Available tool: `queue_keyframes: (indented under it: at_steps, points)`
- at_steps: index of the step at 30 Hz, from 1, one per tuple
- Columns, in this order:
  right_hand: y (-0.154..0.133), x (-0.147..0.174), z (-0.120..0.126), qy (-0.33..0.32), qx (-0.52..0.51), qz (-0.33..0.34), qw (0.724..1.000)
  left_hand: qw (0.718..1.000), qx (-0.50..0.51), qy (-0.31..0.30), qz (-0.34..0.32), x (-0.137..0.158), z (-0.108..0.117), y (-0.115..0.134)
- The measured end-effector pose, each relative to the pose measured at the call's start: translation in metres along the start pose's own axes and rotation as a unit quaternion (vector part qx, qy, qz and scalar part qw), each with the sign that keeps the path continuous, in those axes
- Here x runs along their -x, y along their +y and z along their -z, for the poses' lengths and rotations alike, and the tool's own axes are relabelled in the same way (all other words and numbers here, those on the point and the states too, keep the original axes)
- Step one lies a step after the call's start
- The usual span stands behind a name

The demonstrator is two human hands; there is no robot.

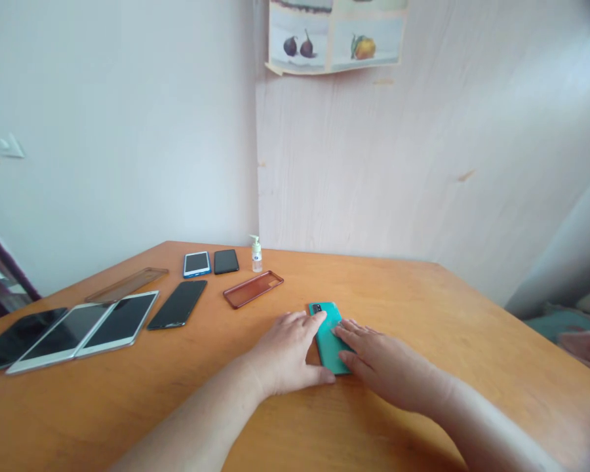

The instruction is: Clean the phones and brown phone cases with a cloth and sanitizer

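a thin teal rectangular phone (pixel 330 347) lies camera-up on the orange-brown wooden worktop (pixel 403 295); left hand (pixel 288 354), fingers wide, brackets its left side; right hand (pixel 386 364), fingers extended, rests on its back. likely light, stiff, slippery; grip the long edges.

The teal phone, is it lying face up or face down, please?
Face down: the phone shows its back, with the camera block.
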State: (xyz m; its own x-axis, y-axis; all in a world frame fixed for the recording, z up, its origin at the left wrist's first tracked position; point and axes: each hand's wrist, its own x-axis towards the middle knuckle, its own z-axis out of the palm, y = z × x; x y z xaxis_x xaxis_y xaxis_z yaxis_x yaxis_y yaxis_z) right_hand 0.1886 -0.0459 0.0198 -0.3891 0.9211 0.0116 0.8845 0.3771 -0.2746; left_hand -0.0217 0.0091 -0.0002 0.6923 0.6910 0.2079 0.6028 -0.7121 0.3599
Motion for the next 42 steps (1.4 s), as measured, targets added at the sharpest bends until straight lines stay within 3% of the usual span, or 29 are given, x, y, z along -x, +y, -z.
queue_keyframes:
  at_steps: [4, 9, 15, 27, 36, 42]
  points:
    - [-0.006, 0.003, 0.004, -0.034, -0.058, 0.084, 0.994, 1.0, -0.026, 0.012, 0.007, -0.001, 0.001, 0.002]
    - [0.004, 0.0, -0.002, -0.003, -0.004, -0.02, 1.0, 0.998, -0.055, 0.036, 0.008, -0.001, -0.002, 0.001]
    - [-0.01, 0.005, 0.001, -0.027, -0.071, 0.071, 0.995, 0.998, -0.048, 0.042, 0.011, 0.0, 0.0, 0.003]
    - [-0.015, 0.002, -0.007, -0.001, -0.004, 0.058, 0.998, 0.998, -0.038, 0.006, 0.056, 0.003, -0.005, -0.008]
    - [0.012, -0.008, -0.02, 0.035, 0.068, -0.023, 0.997, 0.995, -0.069, 0.062, 0.041, 0.002, 0.002, -0.006]
    - [0.038, -0.012, -0.022, 0.049, 0.087, -0.04, 0.994, 0.994, -0.078, 0.079, 0.02, 0.001, 0.003, -0.002]
